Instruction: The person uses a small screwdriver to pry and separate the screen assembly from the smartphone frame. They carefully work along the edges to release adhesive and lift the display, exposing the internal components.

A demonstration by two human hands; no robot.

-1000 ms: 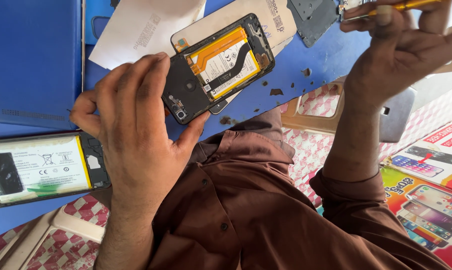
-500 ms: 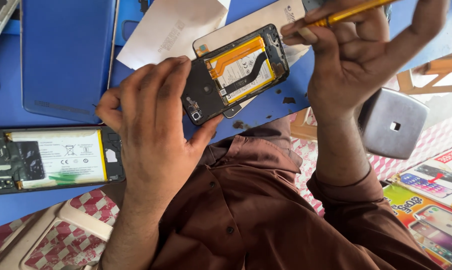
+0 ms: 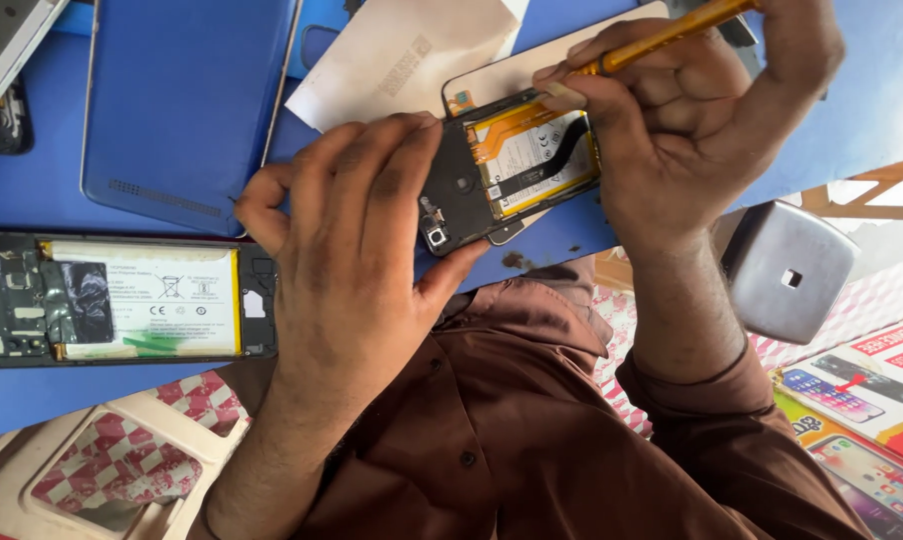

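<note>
Yellow tool (image 3: 672, 35) now nearer phone (image 3: 507, 175)

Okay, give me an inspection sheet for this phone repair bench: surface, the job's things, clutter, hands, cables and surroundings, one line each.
Surface: blue bench top, partly covered.
Job's things: opened phone with its back off, battery and an orange flex strip showing; yellow-handled tool with its tip at the phone's upper edge.
Clutter: second opened phone lying flat at left, blue back cover, white paper, silver square block.
Hands: left hand in a grip on the opened phone's lower end; right hand in a grip on the tool.
Cables: black flex cable across the held phone's battery; no loose leads seen.
Surroundings: brown shirt, red-and-white checked plastic seat, printed phone leaflets.
</note>
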